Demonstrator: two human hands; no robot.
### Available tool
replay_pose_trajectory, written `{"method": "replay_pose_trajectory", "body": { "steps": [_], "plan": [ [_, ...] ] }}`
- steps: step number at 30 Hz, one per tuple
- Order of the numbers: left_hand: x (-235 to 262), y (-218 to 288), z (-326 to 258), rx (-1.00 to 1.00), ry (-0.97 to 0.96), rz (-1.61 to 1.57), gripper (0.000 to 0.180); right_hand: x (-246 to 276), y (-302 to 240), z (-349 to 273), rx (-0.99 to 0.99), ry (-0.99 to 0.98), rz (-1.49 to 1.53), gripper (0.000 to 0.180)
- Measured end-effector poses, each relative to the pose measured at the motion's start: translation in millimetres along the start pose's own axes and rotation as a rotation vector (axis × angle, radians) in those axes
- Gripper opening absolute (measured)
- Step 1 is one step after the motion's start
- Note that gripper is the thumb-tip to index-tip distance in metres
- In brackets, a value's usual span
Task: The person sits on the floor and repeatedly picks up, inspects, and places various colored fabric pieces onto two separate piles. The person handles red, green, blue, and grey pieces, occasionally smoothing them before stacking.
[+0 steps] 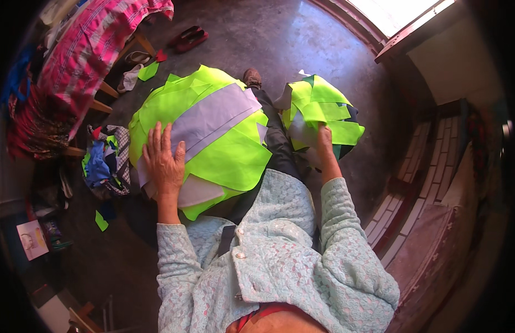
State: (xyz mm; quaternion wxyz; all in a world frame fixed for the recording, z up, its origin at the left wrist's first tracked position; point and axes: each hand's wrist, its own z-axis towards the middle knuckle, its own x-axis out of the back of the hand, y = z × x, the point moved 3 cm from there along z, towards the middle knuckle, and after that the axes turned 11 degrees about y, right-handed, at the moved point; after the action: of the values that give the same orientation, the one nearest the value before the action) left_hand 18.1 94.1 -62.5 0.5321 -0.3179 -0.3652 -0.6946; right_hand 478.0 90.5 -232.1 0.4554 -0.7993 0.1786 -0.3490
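A large rounded heap of neon yellow and grey fabric pieces (pixel 224 158) lies in front of me, over or beside my left leg. My left hand (pixel 164 161) rests on its left side, fingers stretched out over the cloth. To the right of my dark-trousered leg (pixel 277 144) is a smaller pile of neon yellow, grey and dark green fabric pieces (pixel 343 133). There my right hand (pixel 324 139) is closed on the edge of a neon yellow fabric piece (pixel 313 112); its fingertips are partly hidden.
Left of the large heap stands a bag of mixed scraps (pixel 102 161). Loose neon scraps (pixel 101 221) lie on the floor. Dark red shoes (pixel 189 40) and a pink checked cloth (pixel 85 53) are at the far left. A slatted bench (pixel 421 183) stands right, near a bright doorway (pixel 390 16).
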Motion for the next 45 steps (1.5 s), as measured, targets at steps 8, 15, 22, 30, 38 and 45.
{"method": "replay_pose_trajectory", "body": {
  "steps": [8,15,22,30,38,45],
  "plan": [
    [-1.8,-2.9,-1.4,-0.007,0.004,0.032,0.052,42.4,13.4,20.5,-0.405,-0.169,1.181,0.046],
    [0.1,-1.7,-1.1,0.014,0.019,0.015,0.051,63.1,-62.0,4.5,0.085,-0.196,0.843,0.051],
    [7.3,2.2,-0.9,0.078,0.034,-0.041,0.054,11.2,-216.9,-91.5,0.513,-0.033,0.605,0.051],
    [3.3,0.9,-1.5,0.108,0.003,-0.083,0.054,-167.0,-270.8,-275.1,1.211,-0.424,0.035,0.016],
    [9.1,1.8,0.1,0.223,-0.563,-0.229,0.049,-171.5,-211.1,-311.5,1.503,-0.799,-0.212,0.049],
    [10.0,2.5,-5.9,0.211,0.109,-0.225,0.044,-144.9,-181.9,-213.1,1.411,-0.450,-0.453,0.072]
  ]
}}
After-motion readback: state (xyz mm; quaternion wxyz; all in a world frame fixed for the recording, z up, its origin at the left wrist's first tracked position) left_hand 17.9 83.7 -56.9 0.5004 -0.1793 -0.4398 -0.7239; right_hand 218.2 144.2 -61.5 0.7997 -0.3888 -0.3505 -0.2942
